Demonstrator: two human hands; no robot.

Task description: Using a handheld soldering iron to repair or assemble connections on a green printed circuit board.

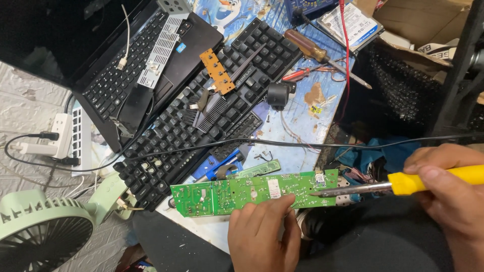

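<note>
Fan [43, 229]: pale green, at the bottom left corner of the view, off the table's left edge, grille facing up.
Power strip [63, 136]: white, on the floor-side left of the table, plugs and black cables run from it.
Laptop [136, 70]: black, open, at the table's top left corner; a slim grey part and a white cable lie on its keys.
Keyboard [201, 111]: black, lies slantwise across the middle of the table [297, 126], several keycaps missing at its lower left end; a small orange board [217, 71] and a black comb-like part rest on it, out of the way of the work.
Left hand [264, 234]: at the table's near edge; thumb and fingertips pinch the lower rim of the green board, fingers curled, not spread. The grip looks meant to steady the board.
Green board [252, 191]: long, narrow circuit board, solder side up, held level just over the table's near edge, its right end reaching past the table's near right corner, so the joints face the tool.
Soldering iron [398, 185]: yellow handle, metal shaft; the tip touches the board near its right end, by a small white part.
Right hand [448, 189]: at the right edge of the view, fingers clenched around the yellow handle, thumb along the top, held like a pen for fine aim.
Screwdriver [322, 55]: amber handle, lies near the table's far right edge beside a hard drive [348, 22].
</note>
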